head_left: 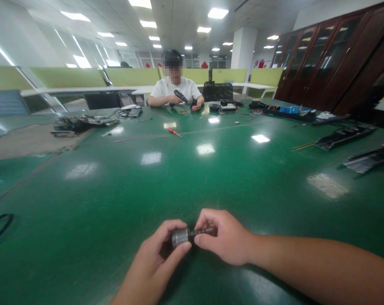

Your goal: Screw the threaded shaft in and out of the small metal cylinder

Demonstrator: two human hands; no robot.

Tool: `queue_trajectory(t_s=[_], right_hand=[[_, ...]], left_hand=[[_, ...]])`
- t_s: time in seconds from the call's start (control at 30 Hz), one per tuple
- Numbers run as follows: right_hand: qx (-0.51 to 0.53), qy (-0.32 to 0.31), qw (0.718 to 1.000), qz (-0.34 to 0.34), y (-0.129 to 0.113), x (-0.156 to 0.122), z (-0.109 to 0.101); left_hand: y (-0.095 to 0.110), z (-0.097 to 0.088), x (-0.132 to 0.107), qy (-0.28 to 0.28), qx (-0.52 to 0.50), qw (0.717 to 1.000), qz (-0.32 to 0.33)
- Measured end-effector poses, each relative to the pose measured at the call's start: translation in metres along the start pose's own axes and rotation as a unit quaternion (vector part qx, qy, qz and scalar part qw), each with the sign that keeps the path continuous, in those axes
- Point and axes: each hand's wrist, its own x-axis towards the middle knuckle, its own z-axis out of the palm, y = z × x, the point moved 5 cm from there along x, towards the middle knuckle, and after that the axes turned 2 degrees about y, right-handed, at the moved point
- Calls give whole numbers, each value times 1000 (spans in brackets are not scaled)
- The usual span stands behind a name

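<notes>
A short silver metal cylinder [180, 238], which looks like a small motor body, sits between the thumb and fingers of my left hand [158, 258]. From its right end runs a dark, ridged shaft [202, 231]. My right hand [225, 237] is closed around that shaft, thumb below and fingers curled above. Both hands are close together, low over the near part of the green table [128, 190]. Whether the shaft is fixed to the cylinder or separate, I cannot tell; part of it is hidden by my right fingers.
Across the table a person [175, 89] holds a dark power tool [180, 96]. A red screwdriver [172, 131] lies mid-table. Dismantled parts [80, 123] are at the far left, black casings [344, 136] at the right. A black cable [1, 222] curves in at the left edge.
</notes>
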Motion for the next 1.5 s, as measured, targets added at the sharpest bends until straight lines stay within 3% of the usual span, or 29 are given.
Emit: queue_trajectory(t_s=[1.5], right_hand=[[50,7,999,10,5,1,1]], left_hand=[[-5,0,-2,12,-19,1000,-8]])
